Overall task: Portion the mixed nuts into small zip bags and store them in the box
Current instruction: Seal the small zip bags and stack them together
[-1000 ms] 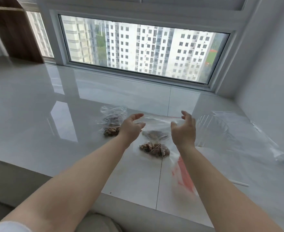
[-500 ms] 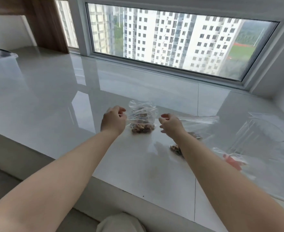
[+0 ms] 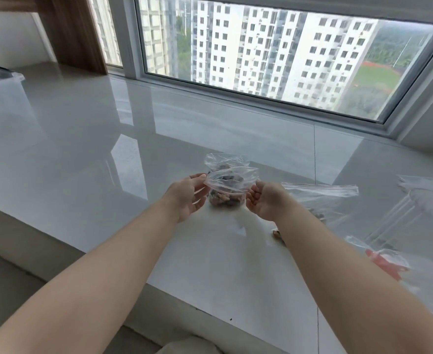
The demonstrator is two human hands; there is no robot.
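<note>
A small clear zip bag (image 3: 232, 183) with mixed nuts in its bottom stands on the glossy white sill (image 3: 108, 154), its top crumpled. My left hand (image 3: 188, 196) pinches its left edge between thumb and fingers. My right hand (image 3: 263, 201) is palm up, with curled fingers and thumb holding its right edge. A larger clear zip bag (image 3: 320, 194) with a red seal line lies just right of my right hand, and my forearm partly hides its nuts. A translucent box (image 3: 2, 80) stands at the far left.
A clear plastic container (image 3: 427, 203) lies at the right near the wall. A crumpled clear bag with red print (image 3: 386, 261) sits beside my right forearm. A large window runs along the back of the sill, and the front edge drops off near me.
Both hands left the larger bag, moved left to the small bag of nuts and took hold of its two sides. The view has turned left, so the box now shows.
</note>
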